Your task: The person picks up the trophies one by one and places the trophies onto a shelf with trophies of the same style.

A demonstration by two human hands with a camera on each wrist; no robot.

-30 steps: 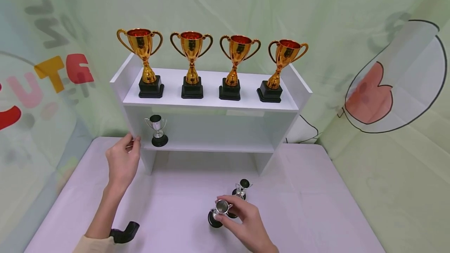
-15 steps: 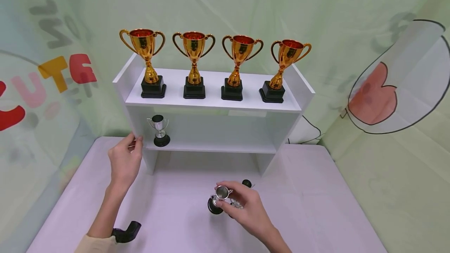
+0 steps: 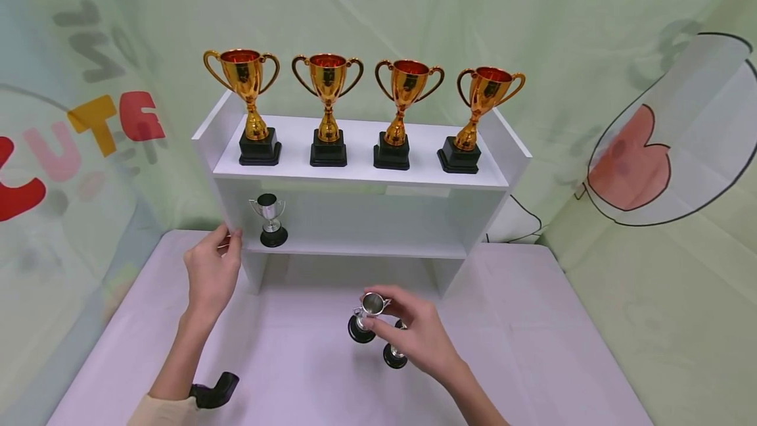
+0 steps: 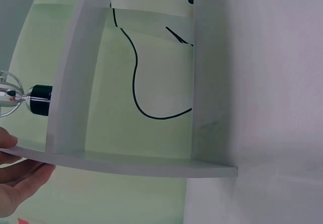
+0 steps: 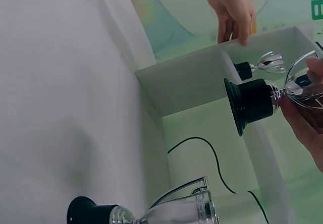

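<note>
My right hand (image 3: pixel 414 327) pinches a small silver trophy cup (image 3: pixel 372 304) with a black round base. The right wrist view shows that base (image 5: pixel 247 103) sideways, with the fingers on the cup. My left hand (image 3: pixel 211 275) grips the left side panel of the white shelf (image 3: pixel 361 248); in the left wrist view its fingers (image 4: pixel 35 181) lie on both faces of the panel. A matching silver trophy (image 3: pixel 271 215) stands at the left of the middle shelf. Another silver trophy (image 3: pixel 395 355) on the table is largely hidden by my right hand. Part of a further black base (image 3: pixel 400 325) shows behind it.
Several gold trophies (image 3: pixel 328 104) on black square bases line the top shelf. Under everything lies a pale cloth-covered table (image 3: pixel 532 347). Printed curtains (image 3: pixel 662 163) hang behind and at both sides. A black strap piece (image 3: pixel 215 391) sticks out by my left wrist.
My right hand has carried the silver trophy away from me, toward the shelf, baring the base of a trophy on the table. The left hand keeps its hold on the panel.
</note>
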